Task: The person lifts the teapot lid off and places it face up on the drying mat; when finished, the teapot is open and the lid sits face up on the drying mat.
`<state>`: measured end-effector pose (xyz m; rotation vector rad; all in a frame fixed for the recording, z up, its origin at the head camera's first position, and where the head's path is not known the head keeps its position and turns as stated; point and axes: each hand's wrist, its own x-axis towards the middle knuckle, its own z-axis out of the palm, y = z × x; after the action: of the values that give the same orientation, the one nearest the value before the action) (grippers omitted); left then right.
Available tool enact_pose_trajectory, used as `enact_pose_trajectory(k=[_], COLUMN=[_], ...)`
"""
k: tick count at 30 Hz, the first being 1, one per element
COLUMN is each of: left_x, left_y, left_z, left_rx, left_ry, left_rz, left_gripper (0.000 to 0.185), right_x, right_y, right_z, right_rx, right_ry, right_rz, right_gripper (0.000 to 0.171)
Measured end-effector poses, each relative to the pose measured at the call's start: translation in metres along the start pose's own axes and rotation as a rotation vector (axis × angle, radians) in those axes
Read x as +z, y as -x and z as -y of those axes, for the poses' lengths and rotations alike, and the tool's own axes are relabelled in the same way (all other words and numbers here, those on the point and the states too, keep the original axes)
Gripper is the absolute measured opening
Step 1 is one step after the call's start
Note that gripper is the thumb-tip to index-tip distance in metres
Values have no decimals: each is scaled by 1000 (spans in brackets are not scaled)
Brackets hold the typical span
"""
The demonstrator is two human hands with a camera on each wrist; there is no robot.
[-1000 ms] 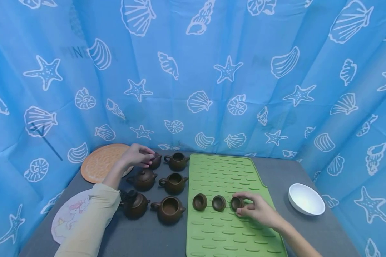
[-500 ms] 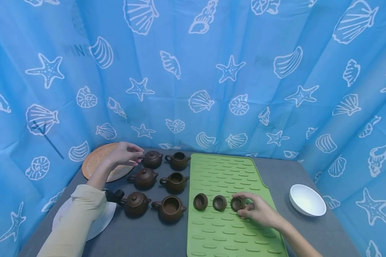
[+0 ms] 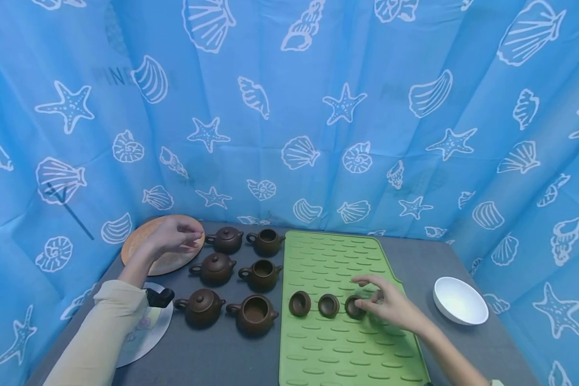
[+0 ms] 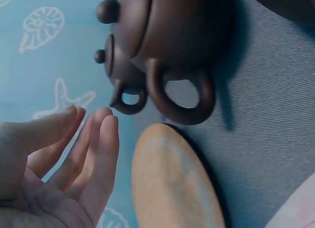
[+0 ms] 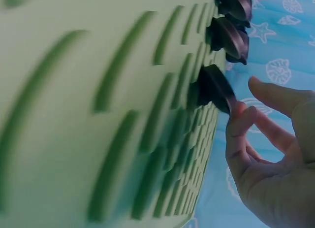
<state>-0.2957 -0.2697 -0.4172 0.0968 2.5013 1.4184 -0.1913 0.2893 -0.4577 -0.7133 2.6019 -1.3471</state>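
My left hand [image 3: 176,236] hovers over the orange round mat with nothing in it, thumb and fingers extended. Just right of it stands the far lidded brown teapot [image 3: 228,239], its handle facing the fingertips in the left wrist view. Two more lidded teapots line up nearer, one in the middle [image 3: 214,268] and one in front [image 3: 201,307]. Beside them are three lidless teapots, including the front one [image 3: 254,314]. On the green mat lie three small upturned teapot lids. My right hand [image 3: 391,305] is at the rightmost lid [image 5: 216,87], a fingertip at its rim, other digits spread apart.
The green ridged mat [image 3: 328,354] covers the table's centre right. At far right is a white bowl [image 3: 460,300]. An orange round mat [image 3: 137,244] and a pale round mat [image 3: 149,335] lie at left. A blue shell-print curtain [image 3: 289,107] encloses the table.
My left hand has let go of the far teapot and drawn back to the left. The right hand's fingers have parted from their hold on the rightmost lid.
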Motion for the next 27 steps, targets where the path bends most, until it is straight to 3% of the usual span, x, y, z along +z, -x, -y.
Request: enact_pose_trajectory(k=[6,14,22,27], left_x=[4,12,17,11], left_y=[-7,-17,-23,-21], left_z=[11,18,19,13], left_rx=[-12,-60,-86,-78], left_ry=[5,-4,-22,-55], left_rz=[-54,-119,-99,-39], left_gripper=[32,30,24,26], right_x=[5,25,48,59], right_y=[-24,-67,-110,-134], right_z=[16,40,56,69], right_rx=[31,44,7,3], right_ry=[1,-77,-117,-127], right_rz=[-79,-42,22,39], right_gripper=[45,34,32,32])
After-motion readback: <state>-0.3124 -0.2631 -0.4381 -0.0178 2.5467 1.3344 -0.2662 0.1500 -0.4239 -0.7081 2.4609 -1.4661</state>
